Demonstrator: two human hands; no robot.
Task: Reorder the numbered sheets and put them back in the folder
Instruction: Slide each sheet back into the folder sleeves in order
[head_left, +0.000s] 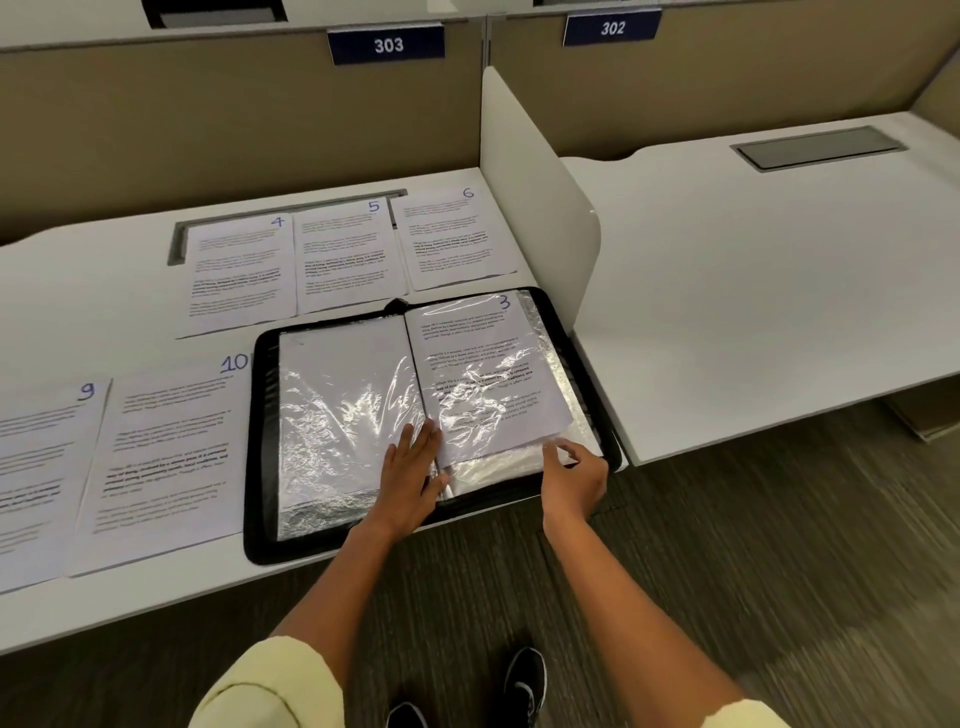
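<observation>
The right hand (574, 480) has its grip pinched on the lower right corner of the sheet marked "3" (485, 371), which lies partly inside a clear plastic sleeve (524, 462) on the right page of the open black folder (260, 415). The left hand (413, 470) lies flat, fingers straight, pressing the sleeves near the folder's spine. The folder sits at the near edge of the white tabletop (93, 291). Behind it lie sheets "4" (239, 270), "5" (345, 254) and "6" (454, 236) in a row; to its left lie "10" (166, 457) and "9" (41, 478). Blue plates on the partition read "303" (387, 45) and "302" (612, 27).
</observation>
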